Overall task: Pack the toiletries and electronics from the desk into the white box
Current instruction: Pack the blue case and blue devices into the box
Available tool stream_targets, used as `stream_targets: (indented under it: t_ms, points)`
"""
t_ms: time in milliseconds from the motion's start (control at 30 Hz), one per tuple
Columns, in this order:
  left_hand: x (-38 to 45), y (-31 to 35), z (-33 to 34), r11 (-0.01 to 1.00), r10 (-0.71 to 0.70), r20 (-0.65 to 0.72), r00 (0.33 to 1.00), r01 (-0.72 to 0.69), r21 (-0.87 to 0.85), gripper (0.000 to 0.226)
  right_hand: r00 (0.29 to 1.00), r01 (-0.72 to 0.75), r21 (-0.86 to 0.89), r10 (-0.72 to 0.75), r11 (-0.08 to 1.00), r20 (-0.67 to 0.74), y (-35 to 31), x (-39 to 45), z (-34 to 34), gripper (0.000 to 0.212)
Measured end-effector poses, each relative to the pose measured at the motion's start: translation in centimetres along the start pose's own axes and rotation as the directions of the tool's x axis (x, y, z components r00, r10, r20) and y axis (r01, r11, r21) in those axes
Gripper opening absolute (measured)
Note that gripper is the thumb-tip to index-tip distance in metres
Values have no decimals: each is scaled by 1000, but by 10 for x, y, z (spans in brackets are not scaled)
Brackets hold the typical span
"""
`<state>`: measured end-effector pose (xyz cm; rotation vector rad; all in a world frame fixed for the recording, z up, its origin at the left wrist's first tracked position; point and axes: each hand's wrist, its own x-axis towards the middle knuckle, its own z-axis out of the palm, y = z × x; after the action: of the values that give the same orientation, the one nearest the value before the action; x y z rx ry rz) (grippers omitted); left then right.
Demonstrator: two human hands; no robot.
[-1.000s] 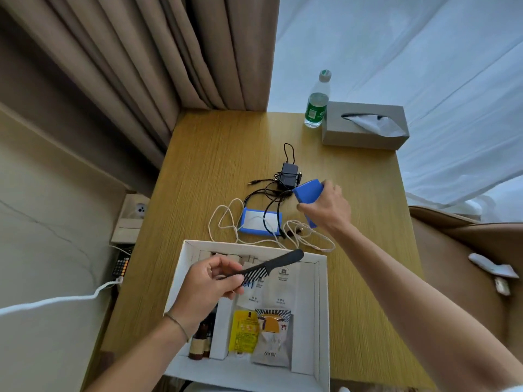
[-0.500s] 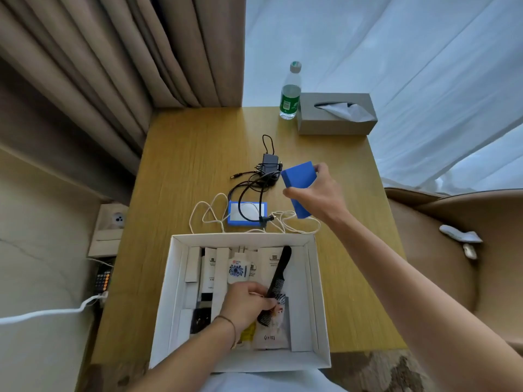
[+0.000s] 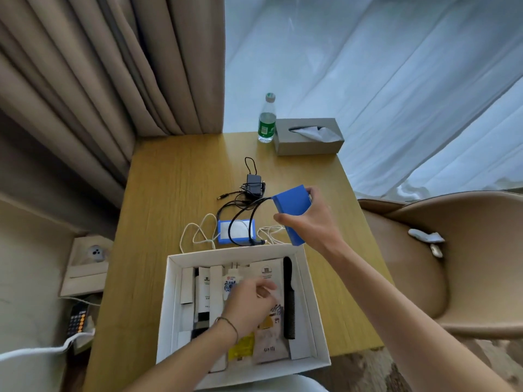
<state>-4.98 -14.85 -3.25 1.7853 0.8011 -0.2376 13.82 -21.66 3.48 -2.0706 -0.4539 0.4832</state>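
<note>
The white box (image 3: 318,306) sits at the desk's near edge, filled with sachets and small toiletry packs. A black comb (image 3: 288,298) lies along its right side. My left hand (image 3: 252,304) hovers over the sachets with loosely curled fingers and holds nothing. My right hand (image 3: 314,219) grips a blue box (image 3: 293,210) lifted above the desk, just beyond the white box's far right corner. A blue-and-white device (image 3: 237,232) with a white cable (image 3: 198,236) lies on the desk. Behind it is a black adapter (image 3: 254,188) with black cables.
A green-labelled water bottle (image 3: 267,120) and a grey tissue box (image 3: 308,136) stand at the desk's far edge. Beige curtains hang at the left, white sheers behind. A tan chair (image 3: 441,267) is on the right. A wall socket (image 3: 94,253) sits left of the desk.
My left hand has let go of the comb, which now lies along the box's right side. My right hand has lifted the blue box higher off the desk.
</note>
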Motion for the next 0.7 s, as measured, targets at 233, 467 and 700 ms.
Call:
stream_targets:
  t_ms: [233,467,700]
  points:
    - [-19,13,-105,521,-38,223,974,210,-827,60,976,217,-20,-217,976,-14,-29,-38,-4,78]
    - [-14,27,-133,460,-45,426,904,397,-794,60,899,423,-253,-368,870,238,-30,-69,18,56]
    - [-4,36,-124,444,-194,132,972,207,-872,35,798,479,-299,-267,825,540,-21,-96,44,62]
